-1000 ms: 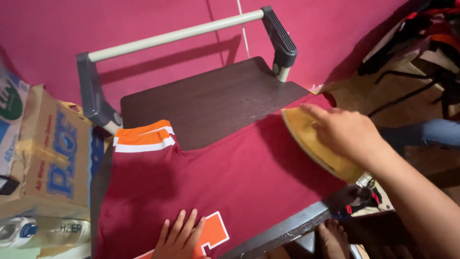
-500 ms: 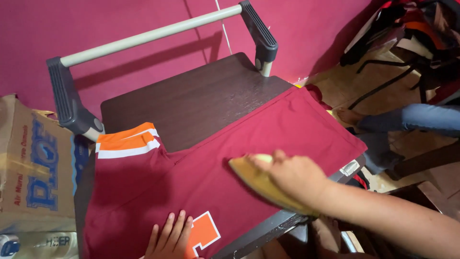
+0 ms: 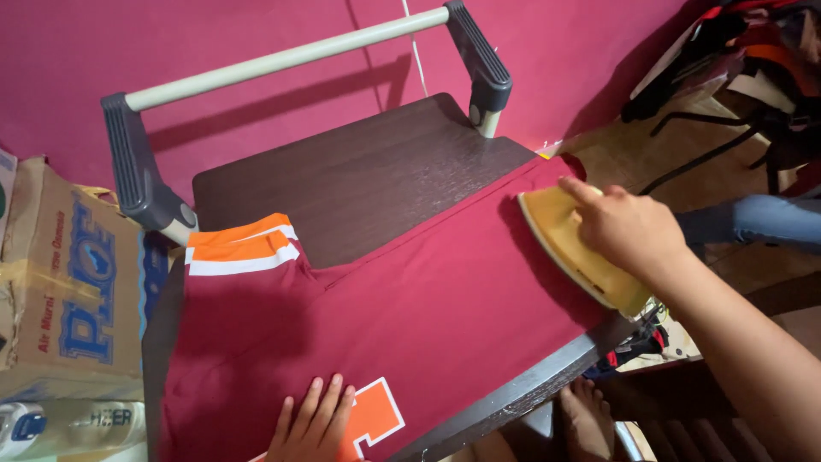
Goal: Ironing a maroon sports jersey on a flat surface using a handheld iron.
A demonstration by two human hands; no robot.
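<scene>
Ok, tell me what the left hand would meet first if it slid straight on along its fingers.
The left hand lies flat on the maroon shirt; going straight on, it crosses bare cloth toward the dark wooden tabletop, probably.

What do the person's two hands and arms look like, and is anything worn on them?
Both are bare. The right hand and its forearm show no sleeve, watch or glove. Of the left hand only the fingers show, with no ring or glove; its arm is out of view.

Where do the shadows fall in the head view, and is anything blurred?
Head view: light from the upper right, so the rail casts a soft shadow on the pink wall, and a dark patch sits on the maroon shirt below the orange cuff. Right hand and yellow iron look sharp, no glare.
</scene>
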